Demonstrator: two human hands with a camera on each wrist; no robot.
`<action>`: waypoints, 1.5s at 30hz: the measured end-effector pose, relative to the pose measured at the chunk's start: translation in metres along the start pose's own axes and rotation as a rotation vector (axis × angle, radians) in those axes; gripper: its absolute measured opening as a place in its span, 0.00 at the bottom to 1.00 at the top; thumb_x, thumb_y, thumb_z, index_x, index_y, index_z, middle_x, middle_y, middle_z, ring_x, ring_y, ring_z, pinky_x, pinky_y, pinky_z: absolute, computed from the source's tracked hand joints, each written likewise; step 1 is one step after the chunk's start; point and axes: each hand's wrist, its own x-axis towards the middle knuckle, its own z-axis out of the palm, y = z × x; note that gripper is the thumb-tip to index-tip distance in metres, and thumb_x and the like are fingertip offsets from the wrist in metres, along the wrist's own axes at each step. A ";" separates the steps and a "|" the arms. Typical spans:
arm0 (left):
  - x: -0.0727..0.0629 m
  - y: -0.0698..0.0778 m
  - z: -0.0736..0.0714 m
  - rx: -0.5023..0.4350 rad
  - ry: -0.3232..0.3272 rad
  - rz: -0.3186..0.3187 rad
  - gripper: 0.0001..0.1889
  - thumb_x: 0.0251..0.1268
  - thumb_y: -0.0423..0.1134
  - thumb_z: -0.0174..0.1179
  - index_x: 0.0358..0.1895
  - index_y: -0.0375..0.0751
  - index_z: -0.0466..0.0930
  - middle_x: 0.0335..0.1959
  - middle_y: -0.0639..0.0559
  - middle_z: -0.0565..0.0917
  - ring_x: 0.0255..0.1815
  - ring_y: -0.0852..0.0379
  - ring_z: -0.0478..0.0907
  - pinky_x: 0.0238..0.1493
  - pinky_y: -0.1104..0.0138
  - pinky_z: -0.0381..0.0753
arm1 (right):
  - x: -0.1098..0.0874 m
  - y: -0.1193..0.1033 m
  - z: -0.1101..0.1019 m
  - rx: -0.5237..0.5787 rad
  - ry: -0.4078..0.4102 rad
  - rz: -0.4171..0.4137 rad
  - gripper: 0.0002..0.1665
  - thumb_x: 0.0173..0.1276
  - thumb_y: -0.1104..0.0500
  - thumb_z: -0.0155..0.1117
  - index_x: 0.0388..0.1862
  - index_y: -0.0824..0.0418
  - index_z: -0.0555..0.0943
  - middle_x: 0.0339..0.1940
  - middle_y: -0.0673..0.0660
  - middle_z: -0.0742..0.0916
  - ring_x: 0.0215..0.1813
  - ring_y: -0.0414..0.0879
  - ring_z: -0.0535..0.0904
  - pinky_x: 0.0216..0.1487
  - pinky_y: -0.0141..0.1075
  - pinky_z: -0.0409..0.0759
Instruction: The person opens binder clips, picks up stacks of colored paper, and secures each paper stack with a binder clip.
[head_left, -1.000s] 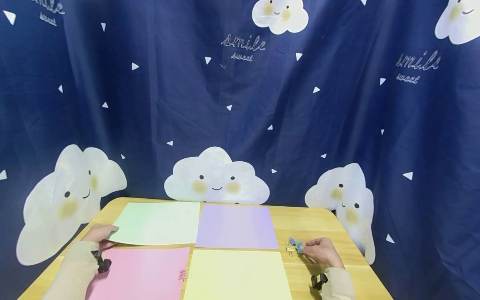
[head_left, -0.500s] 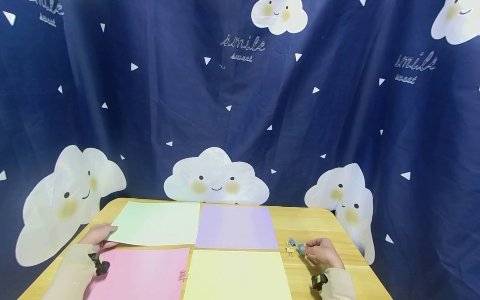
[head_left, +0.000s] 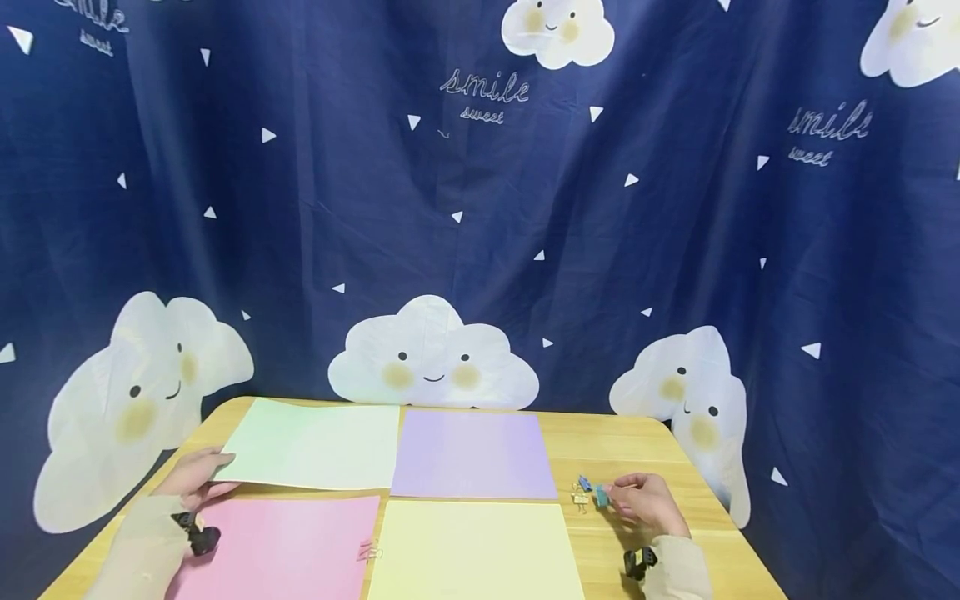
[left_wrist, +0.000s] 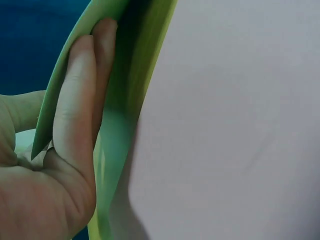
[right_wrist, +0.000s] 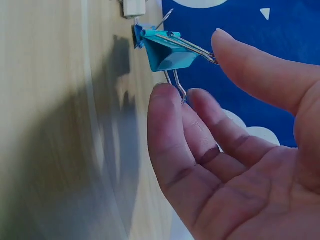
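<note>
My left hand (head_left: 197,477) pinches the near left corner of a light green sheet of paper (head_left: 322,446), thumb on top and fingers beneath. That side of the sheet is lifted and curved, as the left wrist view shows. On the right, my right hand (head_left: 645,502) holds a teal binder clip (right_wrist: 172,52) by its wire handles, thumb at one and fingertips at the other. Just left of it lie a blue binder clip (head_left: 584,482) and a pale yellow binder clip (head_left: 580,499). A pink sheet (head_left: 281,546) lies below the left hand.
Beside the green sheet lies a purple sheet (head_left: 474,454), with a yellow sheet (head_left: 474,550) in front of it. A pink binder clip (head_left: 367,550) sits at the pink sheet's right edge. Behind the wooden table (head_left: 615,437) hangs a dark blue curtain (head_left: 435,183).
My left hand has shifted slightly left and raised the green sheet's left side, which now bends more. My right hand has drawn the teal clip slightly away from the other clips.
</note>
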 end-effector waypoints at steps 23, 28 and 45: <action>-0.005 -0.001 -0.005 -0.100 -0.058 0.017 0.40 0.84 0.35 0.44 0.80 0.28 0.24 0.33 0.70 0.83 0.38 0.67 0.86 0.50 0.65 0.90 | 0.001 -0.004 -0.001 0.267 0.001 -0.017 0.20 0.71 0.64 0.68 0.33 0.62 0.62 0.23 0.51 0.80 0.25 0.39 0.75 0.28 0.27 0.77; -0.008 -0.002 -0.005 -0.116 -0.063 0.020 0.41 0.83 0.36 0.44 0.80 0.29 0.23 0.33 0.69 0.83 0.38 0.66 0.87 0.50 0.65 0.90 | 0.002 -0.005 -0.001 0.326 -0.028 -0.020 0.16 0.71 0.67 0.66 0.36 0.66 0.64 0.29 0.54 0.83 0.30 0.38 0.79 0.33 0.28 0.85; -0.016 0.002 -0.006 -0.137 -0.080 0.041 0.40 0.84 0.35 0.41 0.80 0.31 0.20 0.34 0.68 0.84 0.39 0.67 0.87 0.52 0.69 0.89 | 0.003 -0.005 -0.002 0.334 -0.025 0.001 0.14 0.73 0.66 0.65 0.40 0.69 0.67 0.32 0.53 0.87 0.31 0.40 0.81 0.33 0.30 0.85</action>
